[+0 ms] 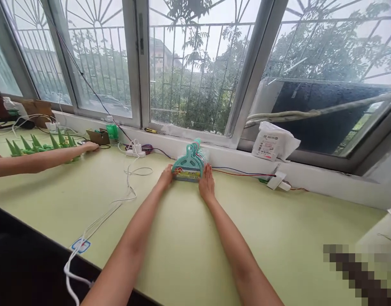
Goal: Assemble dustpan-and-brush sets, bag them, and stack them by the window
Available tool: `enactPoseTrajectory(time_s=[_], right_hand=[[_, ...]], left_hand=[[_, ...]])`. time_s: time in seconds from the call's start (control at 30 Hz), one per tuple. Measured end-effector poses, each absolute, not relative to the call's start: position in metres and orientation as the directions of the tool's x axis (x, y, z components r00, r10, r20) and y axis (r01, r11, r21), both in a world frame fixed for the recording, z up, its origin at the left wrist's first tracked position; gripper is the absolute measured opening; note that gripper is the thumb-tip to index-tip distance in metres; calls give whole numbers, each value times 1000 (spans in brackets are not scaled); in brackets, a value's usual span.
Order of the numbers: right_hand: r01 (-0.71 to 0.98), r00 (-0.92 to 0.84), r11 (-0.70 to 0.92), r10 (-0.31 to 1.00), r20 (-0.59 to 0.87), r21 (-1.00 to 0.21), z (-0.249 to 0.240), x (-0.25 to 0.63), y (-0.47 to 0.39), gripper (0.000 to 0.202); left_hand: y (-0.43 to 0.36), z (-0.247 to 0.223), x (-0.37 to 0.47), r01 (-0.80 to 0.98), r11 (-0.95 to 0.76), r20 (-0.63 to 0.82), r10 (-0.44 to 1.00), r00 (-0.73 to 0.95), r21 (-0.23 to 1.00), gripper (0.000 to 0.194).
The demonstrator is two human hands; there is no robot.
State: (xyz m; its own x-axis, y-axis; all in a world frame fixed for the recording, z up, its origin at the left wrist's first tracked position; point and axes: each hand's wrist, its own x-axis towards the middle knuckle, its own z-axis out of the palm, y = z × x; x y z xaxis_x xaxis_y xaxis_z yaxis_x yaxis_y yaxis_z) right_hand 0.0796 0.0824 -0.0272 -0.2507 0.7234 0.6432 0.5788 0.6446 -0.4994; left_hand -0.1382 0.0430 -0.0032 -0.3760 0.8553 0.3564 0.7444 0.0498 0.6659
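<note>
Teal stack (189,163): several dustpan-shaped pieces with looped handles, one behind another, standing upright near the middle of the surface's back edge; yellow printed label across the front piece, grey strip below.
Left hand (166,176): at the stack's left side, touching it; the fingers are partly hidden – cannot tell whether they grip.
Right hand (207,182): fingers straight and close together, laid flat along the stack's right side.
Surface (189,246): pale green, bare between the two forearms.
Power strip (136,154): white, near the back edge, left of the stack; a white plug stands on it.
White cable (128,180): loops from the strip and runs over the front edge, left part, passing a blue-and-white sticker (85,245).
Blue and red wires (240,171): along the back edge, right of the stack, to a white connector block (276,180).
Sill: a screwdriver (152,131) left of the stack; a white printed package (267,144) to the right.
Bottle (112,131): green label, at the back edge, left part, just beside a brown box (98,137).
Green spiked pieces (38,146): toward the left end, behind another person's arm (45,160).
White container (380,229): right end, partly out of view.
</note>
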Motion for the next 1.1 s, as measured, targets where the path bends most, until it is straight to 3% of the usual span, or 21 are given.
enactPoseTrajectory(time_s=[0.13, 0.3, 0.43, 0.57, 0.77, 0.93, 1.0, 1.1], right_hand=[[620, -221, 580, 775, 592, -528, -32, 72, 102, 73], [673, -242, 571, 771, 589, -471, -33, 74, 102, 73], [689, -244, 606, 711, 660, -397, -25, 78, 86, 70], [668, -151, 645, 605, 782, -371, -18, 92, 61, 59], [467, 97, 610, 685, 722, -641, -23, 137, 39, 47], [177, 424, 335, 823, 379, -926, -37, 204, 36, 42], [79, 432, 231, 869, 242, -970, -40, 236, 30, 36], [52, 292, 205, 933, 211, -977, -42, 280, 11, 23]], left_hand=[[75, -23, -136, 762, 69, 397, 821, -410, 644, 44], [83, -33, -133, 795, 75, 425, 813, -398, 602, 50], [71, -29, -131, 697, 11, 431, 779, -456, 717, 68], [51, -23, -130, 510, -37, 390, 692, -607, 859, 60], [4, -17, -131, 438, -24, 339, 672, -659, 899, 37], [-12, -22, -105, 302, -67, 277, 620, -734, 951, 34], [-10, -24, -80, 289, -76, 271, 630, -728, 954, 38], [-10, -26, -30, 321, -105, 288, 746, -601, 941, 38]])
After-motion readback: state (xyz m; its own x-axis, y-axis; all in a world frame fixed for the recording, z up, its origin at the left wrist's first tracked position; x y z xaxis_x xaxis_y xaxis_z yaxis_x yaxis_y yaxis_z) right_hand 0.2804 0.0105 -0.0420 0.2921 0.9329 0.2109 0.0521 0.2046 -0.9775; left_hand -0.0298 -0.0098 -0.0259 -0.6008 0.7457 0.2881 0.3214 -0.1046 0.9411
